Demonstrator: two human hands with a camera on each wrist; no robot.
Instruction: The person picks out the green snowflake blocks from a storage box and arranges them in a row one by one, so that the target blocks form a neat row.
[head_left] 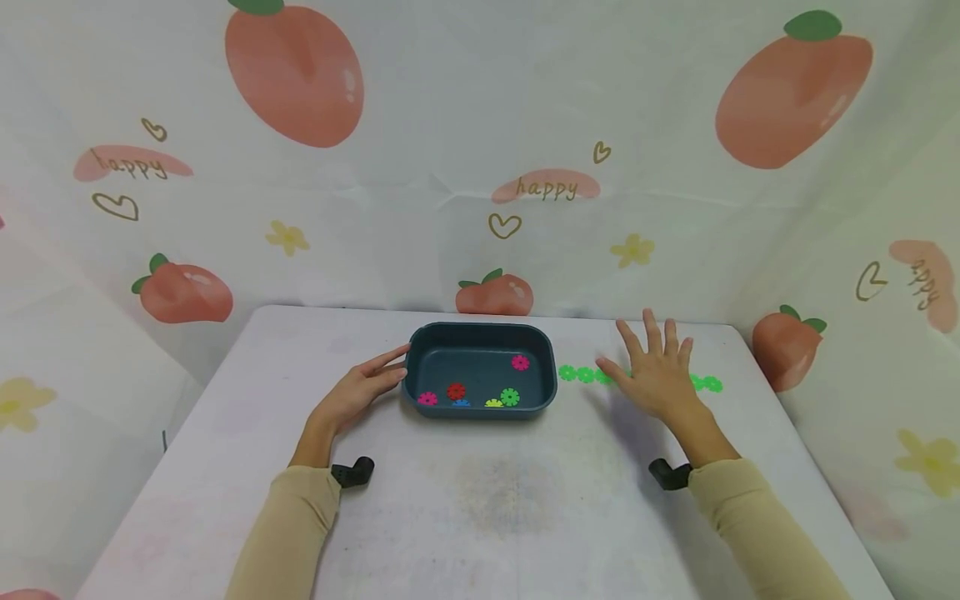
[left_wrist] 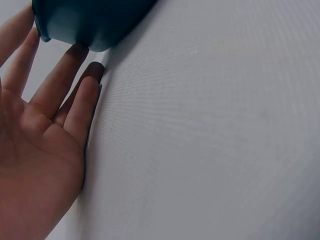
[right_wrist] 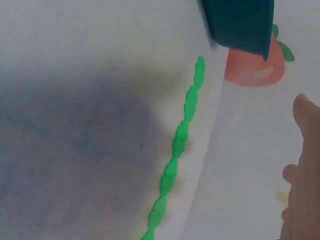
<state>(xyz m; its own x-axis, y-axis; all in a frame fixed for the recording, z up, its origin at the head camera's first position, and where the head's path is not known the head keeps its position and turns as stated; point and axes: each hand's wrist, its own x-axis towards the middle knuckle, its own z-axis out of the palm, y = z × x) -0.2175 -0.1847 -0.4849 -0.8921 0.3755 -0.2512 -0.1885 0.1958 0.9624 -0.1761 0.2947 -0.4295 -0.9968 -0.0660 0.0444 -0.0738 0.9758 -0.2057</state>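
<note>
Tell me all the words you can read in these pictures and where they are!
"happy": on a pink patch of the backdrop cloth, behind the table.
"happy": on another pink patch of that cloth, upper left.
"appy": sideways on the cloth at the right, its first letter unclear.
The tray, the green gear pieces and the table carry no words.

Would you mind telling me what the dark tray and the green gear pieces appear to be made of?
The tray looks like moulded plastic: rounded corners, uniform dark teal, soft matte sheen. The green gear pieces seem glossy plastic too: saturated uniform colour and crisp toothed edges, though details are small.
</note>
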